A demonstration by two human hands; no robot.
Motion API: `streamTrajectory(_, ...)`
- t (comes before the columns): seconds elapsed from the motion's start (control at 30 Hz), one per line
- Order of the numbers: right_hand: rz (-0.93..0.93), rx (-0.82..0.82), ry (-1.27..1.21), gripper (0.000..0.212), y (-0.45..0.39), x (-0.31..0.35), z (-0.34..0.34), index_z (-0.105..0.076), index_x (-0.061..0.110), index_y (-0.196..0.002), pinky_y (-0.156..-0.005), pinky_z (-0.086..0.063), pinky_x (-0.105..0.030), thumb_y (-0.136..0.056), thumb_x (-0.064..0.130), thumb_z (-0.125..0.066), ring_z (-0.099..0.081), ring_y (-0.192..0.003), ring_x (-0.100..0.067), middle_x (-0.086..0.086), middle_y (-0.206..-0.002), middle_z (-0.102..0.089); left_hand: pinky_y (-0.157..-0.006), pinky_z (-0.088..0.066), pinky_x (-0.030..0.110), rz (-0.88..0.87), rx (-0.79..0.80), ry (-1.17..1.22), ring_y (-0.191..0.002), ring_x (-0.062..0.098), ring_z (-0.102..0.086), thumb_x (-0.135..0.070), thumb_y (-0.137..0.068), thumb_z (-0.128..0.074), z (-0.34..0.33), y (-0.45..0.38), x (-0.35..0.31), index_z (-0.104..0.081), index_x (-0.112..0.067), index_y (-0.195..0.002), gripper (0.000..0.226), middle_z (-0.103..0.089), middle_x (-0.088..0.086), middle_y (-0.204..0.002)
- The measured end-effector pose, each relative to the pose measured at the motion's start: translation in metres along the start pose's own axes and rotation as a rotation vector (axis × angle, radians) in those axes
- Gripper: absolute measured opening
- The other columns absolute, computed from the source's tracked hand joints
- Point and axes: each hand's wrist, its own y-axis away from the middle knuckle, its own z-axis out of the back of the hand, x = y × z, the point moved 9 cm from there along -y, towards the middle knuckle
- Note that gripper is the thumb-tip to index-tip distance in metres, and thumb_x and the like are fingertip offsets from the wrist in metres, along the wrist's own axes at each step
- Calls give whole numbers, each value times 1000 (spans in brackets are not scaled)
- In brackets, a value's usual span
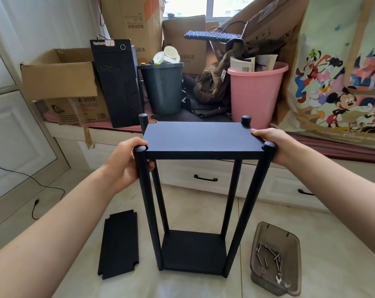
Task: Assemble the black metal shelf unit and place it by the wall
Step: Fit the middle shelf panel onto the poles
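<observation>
The black metal shelf unit (201, 143) stands upright on the tiled floor in front of me, with a top panel, a bottom panel (193, 250) and four round posts. My left hand (124, 162) grips the near left post just below the top panel. My right hand (272, 145) holds the top panel's right edge beside the near right post, thumb lying on the panel. A loose black shelf panel (119, 244) with notched corners lies flat on the floor to the left of the unit.
A translucent plastic box (289, 282) with screws and a small wrench sits on the floor at right. Behind the unit runs a low white drawer platform (206, 179) piled with cardboard boxes, a black computer tower (118, 82), a grey bin (163, 87) and a pink bucket (253, 95). A black cable (42, 186) trails at left.
</observation>
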Motion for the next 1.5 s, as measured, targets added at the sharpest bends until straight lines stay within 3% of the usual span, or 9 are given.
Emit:
streamTrajectory(0.17,-34,44,20,10,-1,-8,1,-67,7,-97,-43,-52,-22,-96,12,-59,-69,-51,-12,-1,-67,-73,-64,-52,31,-10,-40,9,-61,13,-60,-27,-95,-53,5,-4,9,-67,-19,-96,16,-64,-2,-78)
streamTrajectory(0.23,-36,77,13,12,-2,-13,2,-68,6,-100,-47,-54,-23,-95,14,-61,-70,-55,-13,-2,-72,-74,-61,-52,30,-13,-37,25,-61,12,-61,-25,-97,-50,6,-5,15,-67,-20,-96,18,-65,-4,-77)
streamTrajectory(0.47,-10,169,-48,15,-5,-21,-3,-69,7,-98,-50,-55,-22,-96,14,-56,-72,-60,-14,-2,-77,-75,-73,-52,34,-50,-114,-16,-60,10,-64,-32,-102,-46,13,-8,29,-67,-22,-98,23,-70,-6,-75)
streamTrajectory(0.63,-44,145,-39,12,-7,-34,-1,-65,5,-97,-50,-56,-22,-97,13,-56,-70,-57,-16,-6,-78,-72,-73,-49,33,-92,-153,11,-56,8,-62,-29,-103,-46,16,-7,38,-69,-23,-90,27,-69,-6,-71)
streamTrajectory(0.77,-43,142,21,15,-12,-40,2,-64,2,-103,-55,-58,-24,-96,14,-58,-70,-63,-18,-10,-91,-70,-69,-49,31,-95,-164,8,-60,10,-62,-31,-102,-47,19,-10,45,-68,-23,-89,27,-69,-5,-74)
streamTrajectory(0.9,-49,165,15,15,-20,-47,4,-65,2,-98,-52,-57,-24,-96,16,-59,-72,-62,-17,-7,-81,-73,-66,-48,31,-86,-171,22,-64,14,-59,-29,-102,-47,24,-13,53,-65,-20,-90,23,-65,-1,-75)
streamTrajectory(1.03,-114,198,82,18,-29,-66,6,-66,4,-102,-62,-58,-30,-96,21,-60,-72,-68,-19,-7,-84,-74,-66,-44,31,-44,-187,27,-64,16,-54,-24,-102,-46,32,-16,69,-61,-18,-89,21,-61,0,-73)
streamTrajectory(1.23,-138,195,87,18,-40,-95,13,-65,4,-101,-51,-56,-30,-90,18,-66,-73,-66,-21,-7,-79,-75,-64,-46,30,6,-211,-18,-60,13,-57,-26,-103,-48,38,-15,91,-64,-16,-96,20,-63,-3,-69)
streamTrajectory(1.5,-163,192,39,24,-51,-133,17,-65,4,-106,-54,-57,-32,-86,17,-70,-74,-71,-23,-8,-84,-75,-74,-50,35,54,-273,-72,-74,19,-62,-26,-102,-49,50,-17,116,-66,-18,-98,19,-65,0,-79)
